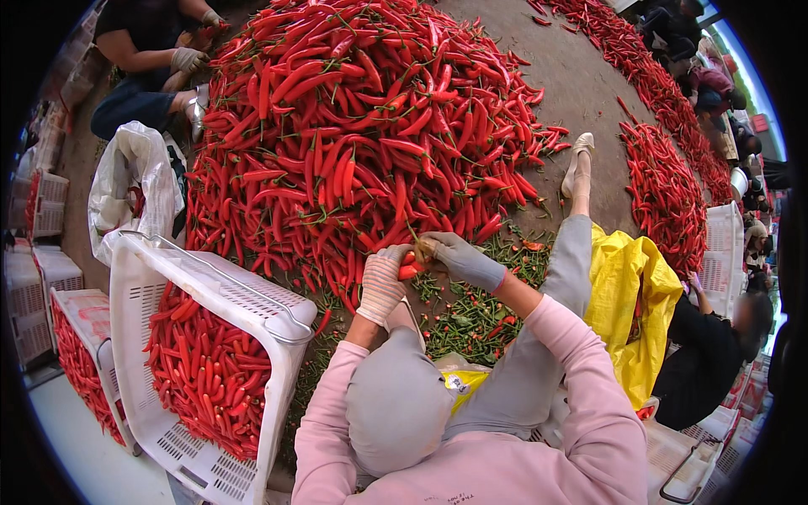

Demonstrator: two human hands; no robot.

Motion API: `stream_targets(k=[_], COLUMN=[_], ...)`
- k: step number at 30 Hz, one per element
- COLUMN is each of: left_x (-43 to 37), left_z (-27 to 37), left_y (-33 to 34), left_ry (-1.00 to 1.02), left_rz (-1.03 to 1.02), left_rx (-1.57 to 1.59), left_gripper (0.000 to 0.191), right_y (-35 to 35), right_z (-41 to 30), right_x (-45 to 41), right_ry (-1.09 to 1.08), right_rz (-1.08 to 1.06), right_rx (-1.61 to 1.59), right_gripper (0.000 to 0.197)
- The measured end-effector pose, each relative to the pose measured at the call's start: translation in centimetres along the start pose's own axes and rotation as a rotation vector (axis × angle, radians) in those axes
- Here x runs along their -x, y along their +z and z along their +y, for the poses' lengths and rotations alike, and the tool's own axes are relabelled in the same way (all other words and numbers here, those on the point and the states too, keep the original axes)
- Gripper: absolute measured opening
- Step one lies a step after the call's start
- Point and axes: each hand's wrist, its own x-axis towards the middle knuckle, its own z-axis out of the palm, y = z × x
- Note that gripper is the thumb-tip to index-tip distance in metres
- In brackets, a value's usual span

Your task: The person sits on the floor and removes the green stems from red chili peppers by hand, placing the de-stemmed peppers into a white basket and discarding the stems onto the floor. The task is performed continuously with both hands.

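Note:
My left hand, in a striped knit glove, is closed around several red chili peppers whose blunt ends point right. Close beside it, my right hand, in a grey glove with stained fingertips, pinches a green stem at the peppers. Beyond both hands rises a large heap of red chilies with stems on. Green stems and bits of pepper litter the ground between my legs. To my left, a white plastic crate leans with stemless red chilies in it.
A white sack stands behind the crate, and a yellow sack lies right of my leg. Gloved co-workers sit at upper left and right. More chili heaps line the right side. Other crates stand at far left.

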Motion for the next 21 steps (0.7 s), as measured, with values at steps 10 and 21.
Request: stream_targets(k=[10,21], left_x=[4.1,-5.9], left_z=[-2.5,3.8], left_y=[-3.4,-2.3], left_ry=[-0.935,-0.463], left_rz=[0.129,-0.054], left_rx=[1.033,1.23], left_gripper=[0.031,0.057], right_y=[-15.6,-1.1], right_z=[-9.9,-4.4], right_x=[-11.7,-2.5], right_ry=[-0.649,-0.716], right_rz=[0.924,0.505], right_rx=[1.435,0.776], right_gripper=[0.032,0.009])
